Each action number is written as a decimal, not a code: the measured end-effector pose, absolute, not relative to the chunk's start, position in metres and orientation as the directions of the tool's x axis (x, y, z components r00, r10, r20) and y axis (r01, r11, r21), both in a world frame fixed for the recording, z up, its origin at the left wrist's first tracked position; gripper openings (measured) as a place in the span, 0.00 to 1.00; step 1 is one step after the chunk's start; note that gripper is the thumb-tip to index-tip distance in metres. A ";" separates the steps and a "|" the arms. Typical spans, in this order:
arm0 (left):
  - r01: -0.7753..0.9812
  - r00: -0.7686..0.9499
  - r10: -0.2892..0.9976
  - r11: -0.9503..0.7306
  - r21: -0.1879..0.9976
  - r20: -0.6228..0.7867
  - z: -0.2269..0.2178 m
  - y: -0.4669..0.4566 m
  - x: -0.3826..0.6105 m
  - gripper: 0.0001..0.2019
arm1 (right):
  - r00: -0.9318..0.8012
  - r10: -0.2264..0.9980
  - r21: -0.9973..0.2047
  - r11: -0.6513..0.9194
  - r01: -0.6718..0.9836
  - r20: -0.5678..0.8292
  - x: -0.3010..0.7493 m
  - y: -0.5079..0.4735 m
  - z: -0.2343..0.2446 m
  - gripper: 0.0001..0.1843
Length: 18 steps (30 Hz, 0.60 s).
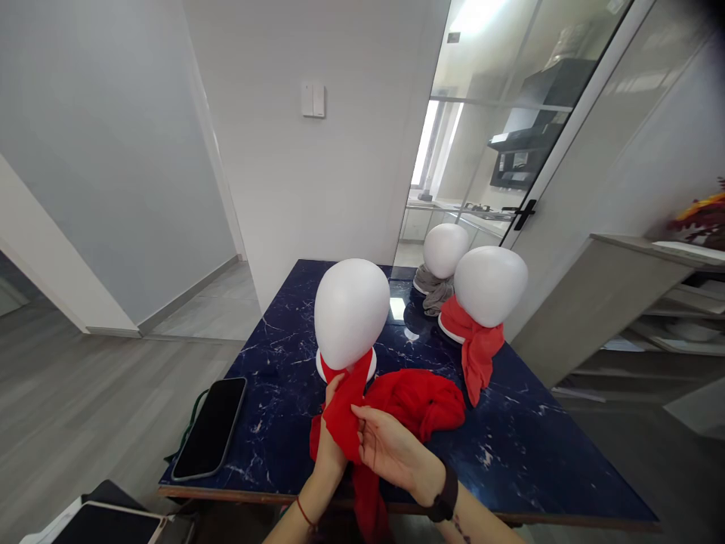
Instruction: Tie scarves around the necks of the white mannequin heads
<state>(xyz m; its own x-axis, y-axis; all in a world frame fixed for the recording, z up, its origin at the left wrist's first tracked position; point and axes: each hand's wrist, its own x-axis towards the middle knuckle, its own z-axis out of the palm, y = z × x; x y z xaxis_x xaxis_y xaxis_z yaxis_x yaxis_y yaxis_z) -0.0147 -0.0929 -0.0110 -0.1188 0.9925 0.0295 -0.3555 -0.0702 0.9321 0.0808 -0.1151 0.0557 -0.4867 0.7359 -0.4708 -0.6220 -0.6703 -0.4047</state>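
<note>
Smartphone [211, 428] lies screen up at left of blue marbled table [283, 393], presumably set aside from the handwork. Left hand [333, 438] partly covered by red scarf [345, 415]; finger closure cannot be told. It appears to support the cloth below the white mannequin head [351, 313], whose neck the scarf rounds. Right hand [388, 449] pinches the scarf's edge between thumb and fingers, likely keeping the fold spread. Loose red cloth bunched beside. Further right: grey scarf [436, 291] on rear head [445, 249], coral scarf [481, 351] on far-right head [491, 285].
</note>
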 end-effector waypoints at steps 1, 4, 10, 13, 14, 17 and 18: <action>-0.352 -0.081 0.996 -0.073 0.933 0.048 -0.009 -0.091 -0.016 0.24 | -0.469 0.745 -0.432 -0.661 -0.614 -0.474 0.079 -0.115 0.057 0.04; -0.281 0.011 0.998 -0.063 0.958 0.069 0.003 -0.089 -0.023 0.23 | -0.398 0.813 -0.566 -0.581 -0.584 -0.425 0.081 -0.114 0.064 0.08; 0.046 0.227 0.942 -0.262 0.964 0.246 0.021 -0.087 -0.033 0.20 | -0.304 0.921 -0.844 -0.357 -0.400 -0.245 0.095 -0.117 0.073 0.18; 0.153 0.212 0.940 -0.301 0.941 0.266 0.022 -0.087 -0.032 0.19 | -0.358 0.919 -0.926 -0.270 -0.264 -0.166 0.101 -0.122 0.075 0.18; 0.176 0.204 0.942 -0.304 0.936 0.267 0.022 -0.087 -0.031 0.19 | -0.400 0.904 -0.942 -0.252 -0.222 -0.147 0.105 -0.124 0.078 0.18; 0.205 0.208 0.944 -0.298 0.933 0.256 0.023 -0.088 -0.030 0.19 | -0.516 0.850 -0.977 -0.184 -0.106 -0.104 0.121 -0.139 0.090 0.18; 0.207 0.216 0.945 -0.292 0.934 0.247 0.024 -0.088 -0.031 0.18 | -0.538 0.838 -0.985 -0.153 -0.074 -0.090 0.127 -0.145 0.095 0.18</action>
